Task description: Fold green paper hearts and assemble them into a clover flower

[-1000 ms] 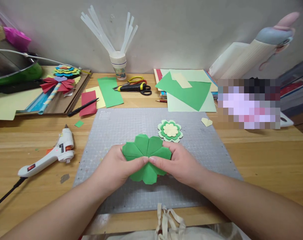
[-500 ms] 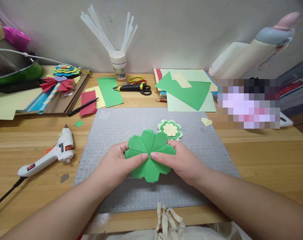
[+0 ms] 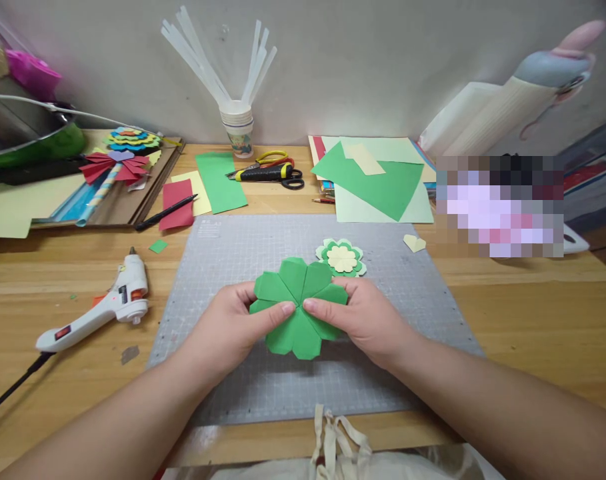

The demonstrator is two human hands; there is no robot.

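Note:
Between my two hands is a green paper flower (image 3: 295, 283) with several creased, rounded petals, raised above the grey cutting mat (image 3: 223, 247). My left hand (image 3: 243, 320) grips its left side, thumb on top near the centre and fingers behind it. On the right side my right hand (image 3: 360, 313) pinches it the same way, its thumb tip close to the other thumb. The fingers under the paper are mostly hidden. Just beyond the held flower, a layered paper flower (image 3: 341, 258) in pale green, green and cream lies on the mat.
A white glue gun (image 3: 127, 293) with a black cord lies at left. Behind the mat are a black pen (image 3: 165, 213), a utility knife (image 3: 263, 173), scissors (image 3: 295, 180), paper cups (image 3: 237, 127) holding translucent sticks, and green paper sheets (image 3: 373, 180). A cream paper heart (image 3: 415, 243) lies at right.
The held green flower has turned and tilted slightly in my hands. Both hands keep their grip with thumbs near its centre; the other things stay put.

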